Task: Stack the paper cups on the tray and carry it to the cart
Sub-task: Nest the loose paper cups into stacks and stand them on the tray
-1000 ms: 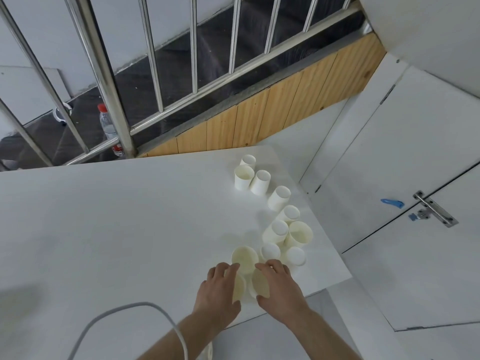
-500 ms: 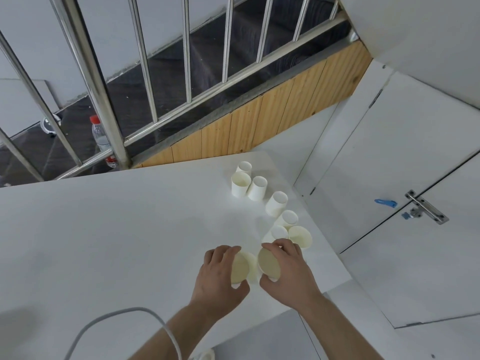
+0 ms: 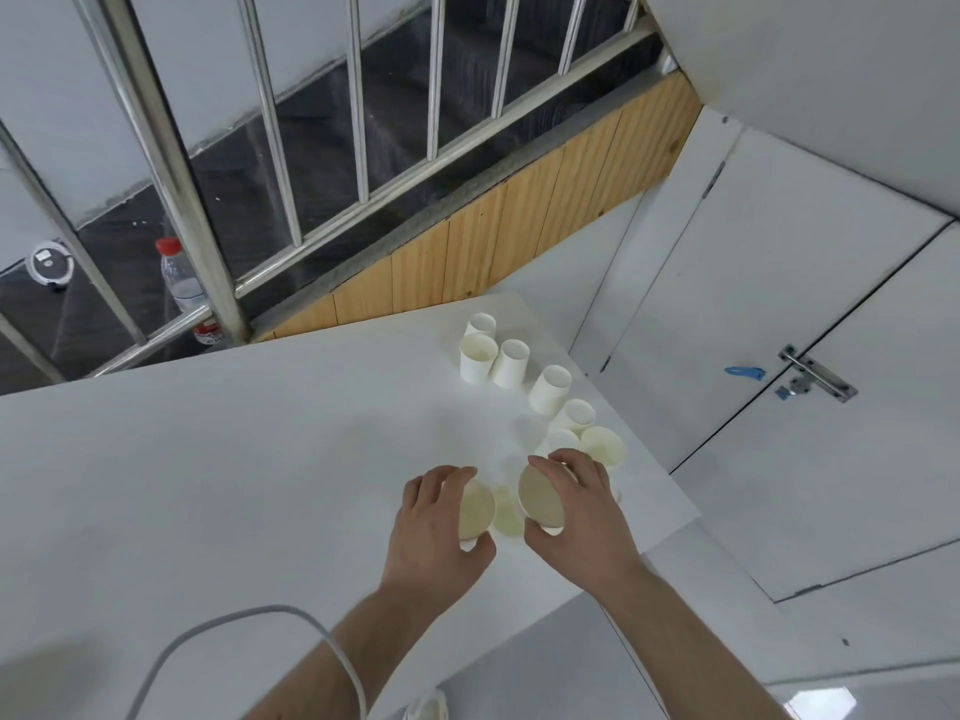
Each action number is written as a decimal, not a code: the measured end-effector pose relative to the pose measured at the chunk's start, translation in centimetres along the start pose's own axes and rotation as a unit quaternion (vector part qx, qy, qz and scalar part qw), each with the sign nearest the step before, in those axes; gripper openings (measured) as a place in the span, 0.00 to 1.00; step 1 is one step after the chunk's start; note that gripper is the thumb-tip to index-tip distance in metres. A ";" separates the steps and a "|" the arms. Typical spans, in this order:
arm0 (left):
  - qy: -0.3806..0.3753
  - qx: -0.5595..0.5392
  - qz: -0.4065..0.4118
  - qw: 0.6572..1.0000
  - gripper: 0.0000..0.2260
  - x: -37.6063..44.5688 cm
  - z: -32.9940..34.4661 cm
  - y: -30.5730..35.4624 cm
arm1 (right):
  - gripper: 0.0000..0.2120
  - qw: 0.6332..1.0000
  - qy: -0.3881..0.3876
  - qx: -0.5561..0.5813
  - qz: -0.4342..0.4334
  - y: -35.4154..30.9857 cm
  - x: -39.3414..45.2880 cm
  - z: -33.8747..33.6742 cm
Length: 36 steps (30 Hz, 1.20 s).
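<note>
Both hands held paper cups over the white table (image 3: 208, 485). Left hand (image 3: 434, 532) was wrapped around one cup (image 3: 475, 511), tipped so its open mouth showed. Right hand (image 3: 579, 517) gripped another cup (image 3: 540, 496), tipped the same way. A third cup (image 3: 508, 518) sat between them, mostly hidden. More cups (image 3: 519, 379) stood upright in a curved row near the table's far corner. A gray cable (image 3: 218, 623) ran off the bottom edge.

Both hands have lifted since a second ago: left hand (image 3: 434, 527) and right hand (image 3: 576, 517) each tilt a cup, mouths facing inward
</note>
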State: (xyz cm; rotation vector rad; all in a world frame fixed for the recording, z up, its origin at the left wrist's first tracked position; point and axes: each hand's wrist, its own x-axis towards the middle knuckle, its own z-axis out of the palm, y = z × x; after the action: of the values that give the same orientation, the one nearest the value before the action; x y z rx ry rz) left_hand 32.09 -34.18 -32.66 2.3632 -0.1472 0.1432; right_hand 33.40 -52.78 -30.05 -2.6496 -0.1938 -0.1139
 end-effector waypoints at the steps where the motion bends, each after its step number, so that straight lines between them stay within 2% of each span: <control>1: 0.005 0.001 0.000 1.000 0.29 -0.5 -0.5 -0.1 | 0.31 1.000 0.002 -0.001 -0.004 -0.5 -0.4 0.0; 21: 0.078 0.008 -0.028 0.997 0.30 -14.0 -12.1 -3.1 | 0.31 0.998 -0.016 0.021 -0.055 -12.9 -10.2 3.2; 36: 0.111 0.044 -0.050 0.992 0.29 -19.4 -25.4 -15.5 | 0.31 0.993 -0.037 0.046 -0.104 -30.3 -11.6 11.3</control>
State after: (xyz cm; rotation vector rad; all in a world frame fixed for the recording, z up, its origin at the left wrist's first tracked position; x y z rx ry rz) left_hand 13.68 -4.10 -28.06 2.4172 0.0872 0.3692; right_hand 17.74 -22.31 -27.52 -2.5370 -0.4891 -0.0732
